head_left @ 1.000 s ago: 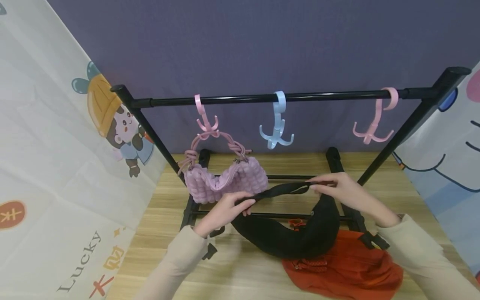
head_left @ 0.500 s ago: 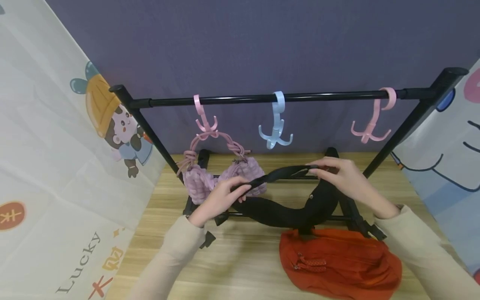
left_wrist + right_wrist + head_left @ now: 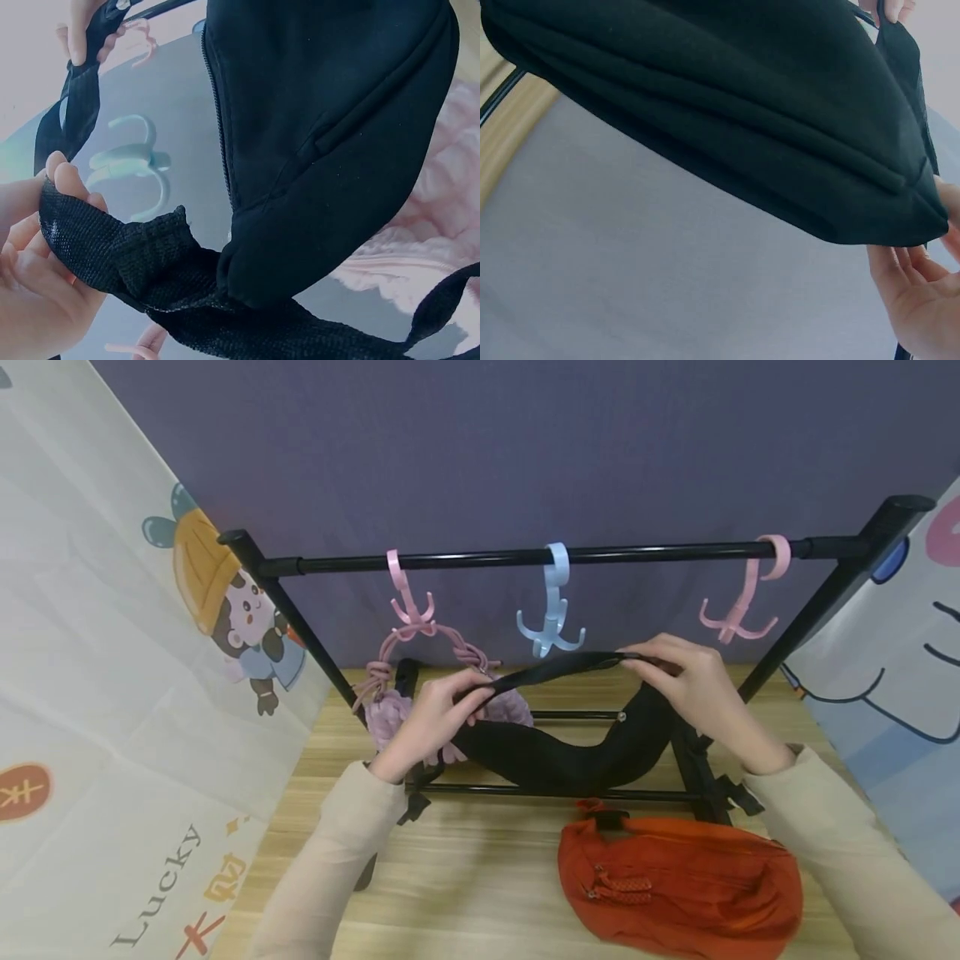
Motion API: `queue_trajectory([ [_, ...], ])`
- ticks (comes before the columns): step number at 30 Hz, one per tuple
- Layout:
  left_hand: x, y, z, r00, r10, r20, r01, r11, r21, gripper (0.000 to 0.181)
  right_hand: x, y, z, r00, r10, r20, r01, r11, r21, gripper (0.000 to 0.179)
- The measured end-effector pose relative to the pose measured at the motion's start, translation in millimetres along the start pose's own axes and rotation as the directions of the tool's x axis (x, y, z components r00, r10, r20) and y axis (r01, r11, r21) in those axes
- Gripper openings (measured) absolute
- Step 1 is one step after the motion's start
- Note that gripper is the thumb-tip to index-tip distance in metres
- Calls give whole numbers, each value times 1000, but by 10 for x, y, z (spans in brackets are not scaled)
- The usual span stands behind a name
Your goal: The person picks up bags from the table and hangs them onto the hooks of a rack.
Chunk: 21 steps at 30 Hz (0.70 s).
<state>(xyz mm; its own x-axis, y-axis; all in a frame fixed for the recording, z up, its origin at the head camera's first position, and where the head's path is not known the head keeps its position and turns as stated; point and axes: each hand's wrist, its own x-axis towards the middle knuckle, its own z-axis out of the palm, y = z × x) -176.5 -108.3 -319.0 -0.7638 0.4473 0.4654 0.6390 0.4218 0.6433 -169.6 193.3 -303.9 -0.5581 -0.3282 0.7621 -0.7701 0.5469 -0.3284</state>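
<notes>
A black zippered bag (image 3: pixel 562 762) hangs by its strap (image 3: pixel 551 671) between my two hands, above the lower bars of the rack. My left hand (image 3: pixel 435 714) pinches the strap's left part between thumb and fingers. On the right, my right hand (image 3: pixel 686 681) pinches the strap's other end. The stretched strap passes just below a light blue hook hanger (image 3: pixel 553 610), and in the head view they look close; whether they touch I cannot tell. In the left wrist view the bag (image 3: pixel 330 135) shows its zipper, and the strap crosses the left palm.
Across the back runs a black rack bar (image 3: pixel 480 557). A pink hook hanger (image 3: pixel 410 602) carries a lilac quilted bag (image 3: pixel 512 704), partly covered by my left hand. Another pink hanger (image 3: pixel 738 610) hangs at right. An orange bag (image 3: pixel 690 885) lies on the wooden floor in front.
Both hands have raised the black bag and its strap toward the blue hanger. The bag has come off the orange bag, which now shows fully. Both grips on the strap stay the same.
</notes>
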Motion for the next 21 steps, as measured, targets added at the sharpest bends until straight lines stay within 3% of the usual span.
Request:
queue_trajectory([
  [7,91,67,-41,996,56,-67,-52,997,60,13,94,8,-31,999,43,-32,-44,998,-34,23],
  [14,186,106,-37,983,127,-135,-109,985,132,14,202,30,-48,992,84,-89,-91,994,-67,18],
  [21,280,121,-20,973,138,-187,-111,983,148,13,274,90,0,979,160,-127,-171,982,-77,15],
])
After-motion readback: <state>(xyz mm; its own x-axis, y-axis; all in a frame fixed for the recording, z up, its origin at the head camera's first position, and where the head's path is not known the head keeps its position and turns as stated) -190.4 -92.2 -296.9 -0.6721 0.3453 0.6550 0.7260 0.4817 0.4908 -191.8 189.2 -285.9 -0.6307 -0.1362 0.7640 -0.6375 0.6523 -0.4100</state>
